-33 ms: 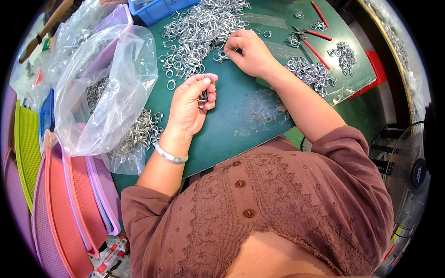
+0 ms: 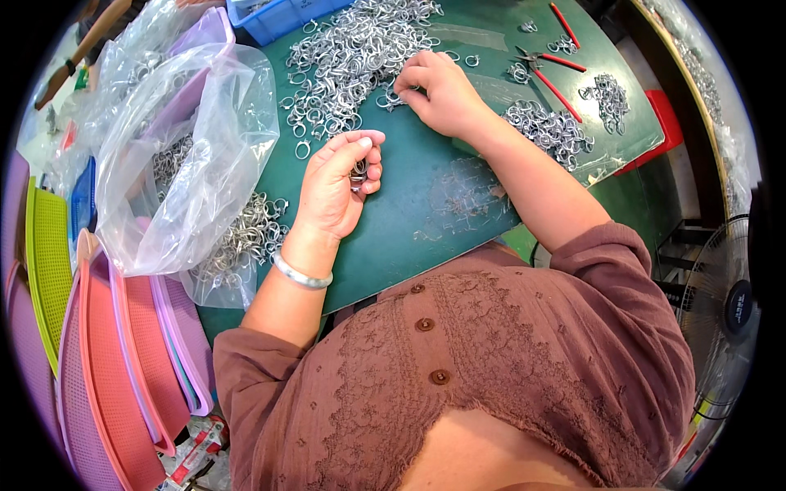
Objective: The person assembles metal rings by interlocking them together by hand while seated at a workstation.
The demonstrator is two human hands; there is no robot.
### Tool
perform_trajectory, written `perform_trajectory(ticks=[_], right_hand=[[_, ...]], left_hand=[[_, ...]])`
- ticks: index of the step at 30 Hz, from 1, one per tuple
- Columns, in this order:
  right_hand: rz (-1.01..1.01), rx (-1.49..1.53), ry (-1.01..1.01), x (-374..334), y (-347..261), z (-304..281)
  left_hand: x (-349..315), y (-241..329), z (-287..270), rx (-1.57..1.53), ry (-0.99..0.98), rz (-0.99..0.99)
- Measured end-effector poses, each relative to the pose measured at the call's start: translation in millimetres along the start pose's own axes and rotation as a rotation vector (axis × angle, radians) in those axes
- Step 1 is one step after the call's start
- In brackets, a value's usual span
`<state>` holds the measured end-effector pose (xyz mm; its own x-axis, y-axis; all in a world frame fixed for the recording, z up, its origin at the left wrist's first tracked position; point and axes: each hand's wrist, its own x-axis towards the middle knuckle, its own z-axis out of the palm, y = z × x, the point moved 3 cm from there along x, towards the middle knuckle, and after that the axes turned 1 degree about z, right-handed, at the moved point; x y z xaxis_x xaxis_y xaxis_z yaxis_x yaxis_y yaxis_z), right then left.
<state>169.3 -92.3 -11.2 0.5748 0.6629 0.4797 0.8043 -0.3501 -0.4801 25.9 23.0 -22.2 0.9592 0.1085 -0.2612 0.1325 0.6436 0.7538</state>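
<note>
In the head view, the left hand [image 2: 340, 176] curls its fingers around a few metal rings [image 2: 358, 173] above the green table [image 2: 393, 221]. The right hand [image 2: 442, 96] has its fingertips at the near right edge of a large ring pile [image 2: 360, 49]; whether they pinch a ring I cannot tell. A smaller ring heap [image 2: 550, 135] lies beside the right forearm, near red-handled pliers [image 2: 557, 92]. A clear plastic bag [image 2: 233, 135] sits left of the left hand.

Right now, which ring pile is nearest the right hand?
The largest pile, beside the blue bin: the right hand is at its edge; other piles lie farther.
</note>
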Motion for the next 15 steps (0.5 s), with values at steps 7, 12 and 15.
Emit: perform_trajectory(ticks=[7,12,15], right_hand=[[-0.076,-0.111,-0.04,-0.6,-3.5,2.2],[0.038,0.148,-0.062,4.4,0.6,-3.3],[-0.107,-0.015,-0.011,1.8,-1.5,-2.4]], left_hand=[[0.6,-1.0,0.6,0.024,0.004,0.005],[0.1,-1.2,-0.6,0.038,0.006,0.011],[0.7,-1.3,1.6,0.057,0.006,0.014]])
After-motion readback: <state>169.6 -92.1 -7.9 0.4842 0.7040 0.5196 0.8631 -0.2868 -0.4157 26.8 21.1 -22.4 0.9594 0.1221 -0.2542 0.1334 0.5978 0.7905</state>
